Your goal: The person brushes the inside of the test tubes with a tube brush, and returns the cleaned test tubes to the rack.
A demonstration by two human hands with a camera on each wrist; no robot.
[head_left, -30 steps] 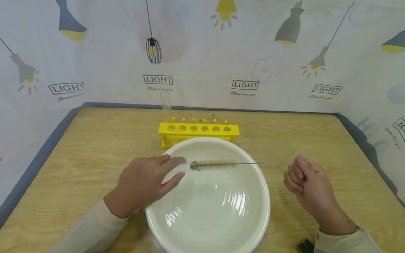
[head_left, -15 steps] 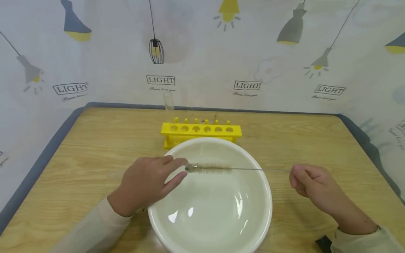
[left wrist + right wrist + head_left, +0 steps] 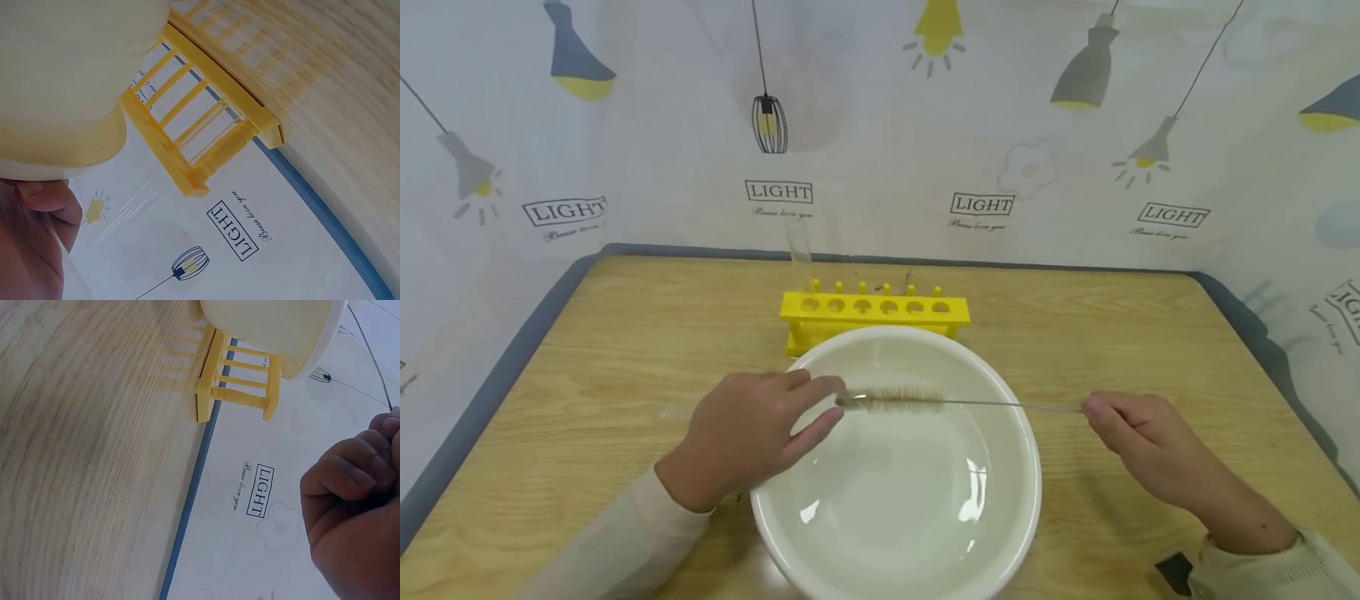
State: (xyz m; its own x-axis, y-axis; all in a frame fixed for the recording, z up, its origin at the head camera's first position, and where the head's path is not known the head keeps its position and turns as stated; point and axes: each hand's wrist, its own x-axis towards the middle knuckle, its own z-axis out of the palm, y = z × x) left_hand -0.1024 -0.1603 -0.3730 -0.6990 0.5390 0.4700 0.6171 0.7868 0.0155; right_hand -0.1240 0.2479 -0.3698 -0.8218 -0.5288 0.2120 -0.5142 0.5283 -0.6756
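My left hand (image 3: 737, 437) holds a clear glass test tube (image 3: 128, 212) lying sideways over the left rim of a white basin (image 3: 895, 500). Much of the tube is hidden by the fingers, and its glass is hard to make out. A test tube brush (image 3: 906, 400) lies level above the basin, its bristled tip just inside the tube's mouth and most bristles outside. On the right, beyond the basin's rim, my right hand (image 3: 1157, 446) pinches the end of the brush's thin wire handle (image 3: 374, 356). Its fingers curl in the right wrist view.
Behind the basin stands a yellow test tube rack (image 3: 876, 308), with one clear test tube (image 3: 799, 246) upright at its left end. A small black object (image 3: 1174, 573) lies by the right sleeve. A printed curtain (image 3: 880, 125) rises behind the wooden table (image 3: 625, 333).
The brush has shifted left, and its tip has gone from the tube's mouth to slightly inside. My right hand has lowered and turned; the left hand stays nearly still.
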